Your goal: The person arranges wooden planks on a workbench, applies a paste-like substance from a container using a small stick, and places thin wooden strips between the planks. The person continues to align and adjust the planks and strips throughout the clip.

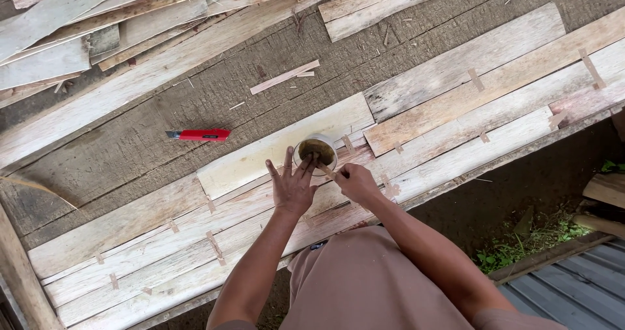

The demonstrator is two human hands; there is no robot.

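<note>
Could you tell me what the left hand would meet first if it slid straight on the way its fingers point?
Most likely the small round cup: the left hand lies flat on the pale wooden strips, fingertips pointing up-frame and nearly at the cup's rim, though depth is hard to judge.

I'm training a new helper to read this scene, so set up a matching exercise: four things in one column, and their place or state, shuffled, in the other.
Things:
1. red utility knife
2. small round container
3. left hand
4. right hand

Places or states:
A. spread flat on the joined wood sheets, fingers near the container
B. lying alone on the dark rough surface, left of the hands
C. closed around a thin wooden stick
D. open-topped, brownish inside, standing on a pale sheet

Pairs: 1-B, 2-D, 3-A, 4-C
</note>
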